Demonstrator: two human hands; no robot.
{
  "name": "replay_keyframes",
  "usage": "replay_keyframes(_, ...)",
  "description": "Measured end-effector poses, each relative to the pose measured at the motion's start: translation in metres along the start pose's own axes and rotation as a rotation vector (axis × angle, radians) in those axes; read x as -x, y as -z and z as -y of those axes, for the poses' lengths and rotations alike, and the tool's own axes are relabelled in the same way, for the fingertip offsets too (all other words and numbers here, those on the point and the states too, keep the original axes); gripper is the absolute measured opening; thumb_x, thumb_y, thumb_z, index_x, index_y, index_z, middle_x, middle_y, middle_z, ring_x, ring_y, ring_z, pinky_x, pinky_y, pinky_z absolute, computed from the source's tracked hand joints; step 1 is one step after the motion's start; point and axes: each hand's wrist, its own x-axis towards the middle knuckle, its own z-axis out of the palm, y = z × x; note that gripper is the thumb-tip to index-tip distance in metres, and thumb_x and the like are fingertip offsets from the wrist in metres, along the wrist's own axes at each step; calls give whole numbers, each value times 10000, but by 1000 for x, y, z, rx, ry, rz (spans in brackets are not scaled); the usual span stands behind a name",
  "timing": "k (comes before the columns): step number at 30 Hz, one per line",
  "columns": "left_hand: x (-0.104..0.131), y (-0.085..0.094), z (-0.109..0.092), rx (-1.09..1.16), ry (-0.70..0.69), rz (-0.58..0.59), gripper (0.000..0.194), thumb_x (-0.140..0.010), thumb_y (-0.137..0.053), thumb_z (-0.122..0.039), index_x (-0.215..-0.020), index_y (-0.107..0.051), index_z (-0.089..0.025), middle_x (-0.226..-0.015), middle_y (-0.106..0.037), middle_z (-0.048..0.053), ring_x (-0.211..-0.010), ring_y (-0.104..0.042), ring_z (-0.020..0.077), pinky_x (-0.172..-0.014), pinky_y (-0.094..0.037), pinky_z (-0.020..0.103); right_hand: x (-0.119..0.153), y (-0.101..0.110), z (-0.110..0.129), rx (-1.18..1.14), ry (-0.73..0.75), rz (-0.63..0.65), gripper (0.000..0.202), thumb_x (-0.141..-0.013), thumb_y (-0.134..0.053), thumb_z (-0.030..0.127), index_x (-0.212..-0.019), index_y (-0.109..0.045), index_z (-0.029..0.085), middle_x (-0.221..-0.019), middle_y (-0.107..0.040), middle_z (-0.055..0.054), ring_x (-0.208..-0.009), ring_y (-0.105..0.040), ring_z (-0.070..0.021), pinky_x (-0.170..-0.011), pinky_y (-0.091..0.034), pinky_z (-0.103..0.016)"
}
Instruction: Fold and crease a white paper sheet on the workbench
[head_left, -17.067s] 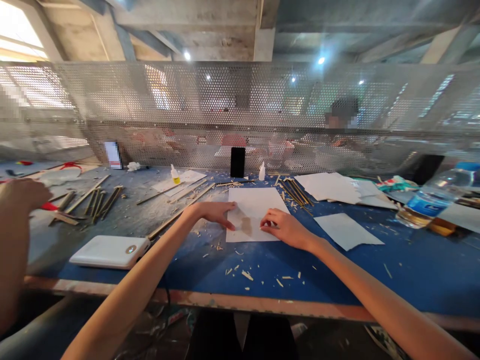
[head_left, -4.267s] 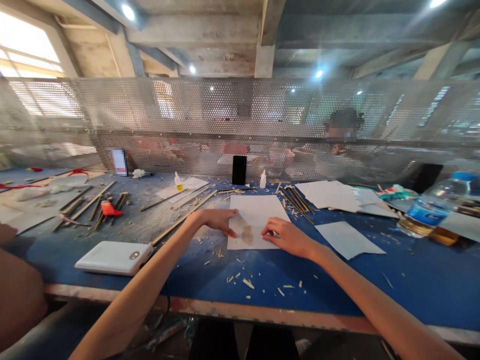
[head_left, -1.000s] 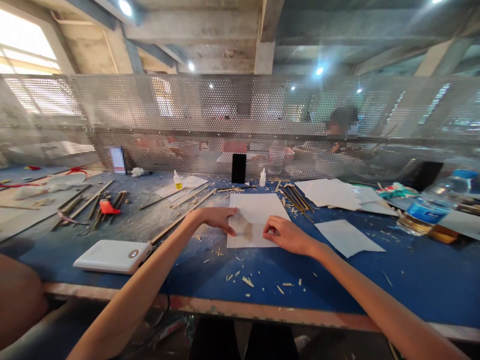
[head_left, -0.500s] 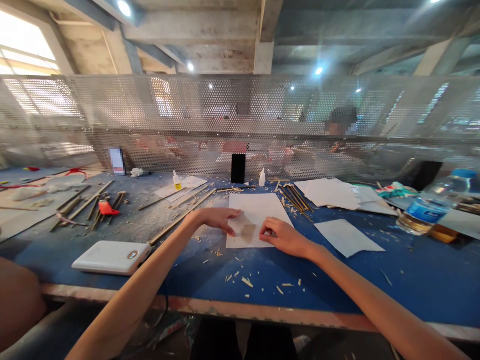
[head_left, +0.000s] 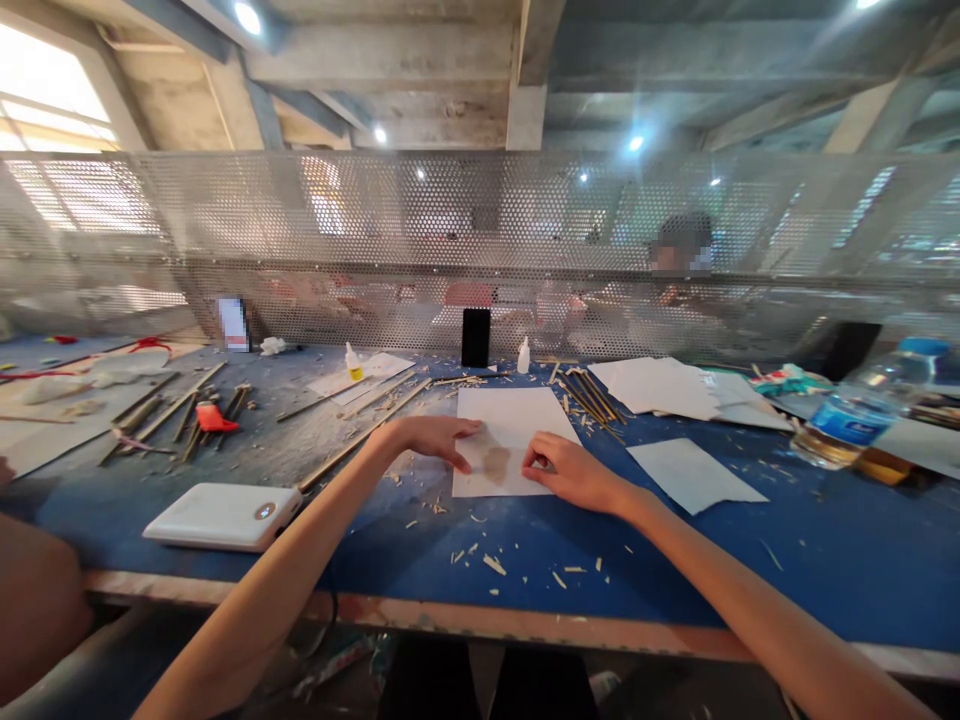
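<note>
In front of me a white sheet of paper (head_left: 512, 410) lies on the blue tabletop, with a dull brown patch on its lower half; I cannot tell if that is a stain or a shadow. My left hand (head_left: 442, 438) rests at the sheet's left side, fingers stretched out and thumb apart, holding nothing. On the right side of the paper, my right hand (head_left: 564, 470) has its fingers curled in and pressed together. Whatever they may hold is hidden or too small to name.
Left of my arm are a white power bank (head_left: 217, 515) and a red clip-like piece (head_left: 214, 417) among sticks. Two small bottles flank a black phone (head_left: 475, 338) at the back. On the right stand paper sheets (head_left: 697, 475) and a water bottle (head_left: 847, 420). A perforated screen (head_left: 420, 220) closes the rear.
My right hand has shifted very slightly to the right over the sheet. The left hand stays where it was.
</note>
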Motion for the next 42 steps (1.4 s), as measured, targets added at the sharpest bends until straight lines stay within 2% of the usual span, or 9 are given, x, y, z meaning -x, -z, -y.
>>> replay_keyframes(6,1,1,-3,-6,21,15,976,-725,-643,-617,-1501,-294,-140,-1566,-206,130,-1422,-222,304,-1147,-172,371,-1,1,0,14,-6,-13,115,-911,-577,267,-853,-617,177,-889,-612,-45,-828,-570,-177,-759,-440,-298)
replay_keyframes(11,1,1,-2,-7,23,16,973,-723,-647,-620,-1504,-292,-159,-1567,-209,118,-1422,-224,307,-1146,-180,380,0,1,-2,-30,-20,37,82,-899,-585,241,-848,-604,180,-890,-611,-35,-793,-570,-162,-736,-444,-285)
replay_keyframes(16,1,1,-1,-4,18,15,956,-731,-646,-611,-1501,-302,-161,-1566,-210,116,-1419,-228,316,-1147,-182,391,0,3,-1,14,-7,7,86,-907,-572,229,-842,-593,177,-904,-606,-47,-843,-563,-178,-769,-439,-301)
replay_keyframes(21,2,1,-2,-11,14,0,970,-737,-652,-620,-1508,-288,-158,-1565,-212,118,-1420,-231,302,-1148,-176,385,0,4,4,-64,-27,87,60,-887,-588,208,-837,-577,177,-893,-601,-35,-783,-560,-158,-715,-440,-275)
replay_keyframes(26,2,0,0,-35,11,-6,956,-747,-648,-636,-1515,-284,-201,-1568,-216,85,-1415,-241,316,-1146,-187,389,0,3,0,21,22,9,80,-909,-567,221,-845,-581,176,-918,-595,-51,-870,-559,-184,-783,-430,-300)
replay_keyframes(31,1,0,0,-34,-6,-5,943,-749,-648,-628,-1515,-289,-212,-1566,-228,76,-1411,-251,315,-1144,-196,396,0,2,1,-66,-2,93,67,-895,-581,223,-846,-573,178,-895,-594,-36,-782,-557,-160,-711,-431,-273)
replay_keyframes(37,1,1,-2,-21,18,9,976,-736,-648,-629,-1512,-285,-162,-1570,-197,110,-1422,-220,312,-1151,-169,390,-1,2,-4,-1,3,22,74,-907,-566,217,-847,-574,176,-922,-588,-50,-862,-554,-182,-776,-424,-299)
replay_keyframes(42,1,0,-2,-20,14,0,977,-731,-641,-646,-1512,-286,-178,-1570,-199,99,-1422,-226,302,-1149,-178,387,1,2,-2,-73,-20,88,63,-897,-580,219,-848,-570,179,-900,-588,-33,-800,-556,-162,-725,-429,-275)
